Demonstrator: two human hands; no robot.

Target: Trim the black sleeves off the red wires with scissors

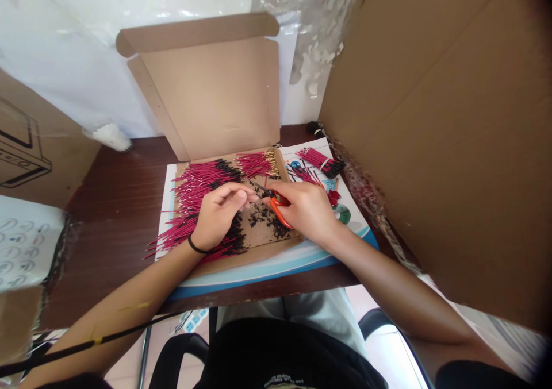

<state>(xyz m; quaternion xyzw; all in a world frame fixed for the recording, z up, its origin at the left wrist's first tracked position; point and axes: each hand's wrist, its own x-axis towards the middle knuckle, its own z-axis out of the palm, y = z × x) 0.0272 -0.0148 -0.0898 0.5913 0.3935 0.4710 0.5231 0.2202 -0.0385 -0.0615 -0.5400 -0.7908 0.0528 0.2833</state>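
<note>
My right hand (305, 208) is wrapped round a pair of scissors with orange handles (280, 212). Their dark blades (261, 187) point left, close to the fingertips of my left hand (222, 214). Thumb and fingers of that left hand are pinched together; what sits between them is too small to make out. Under both hands lies an open, shallow cardboard box (263, 241). Many red wires with black ends (196, 179) fill its left side, some under my left wrist. Black cut scraps (269, 219) are scattered over the box floor.
The box's raised lid (211, 90) leans at the back. More red wires with gold tips (254, 164) lie at its far end. To the right are a banded wire bundle (321, 162) and a green disc (342, 214). A large cardboard panel (431, 119) walls the right side.
</note>
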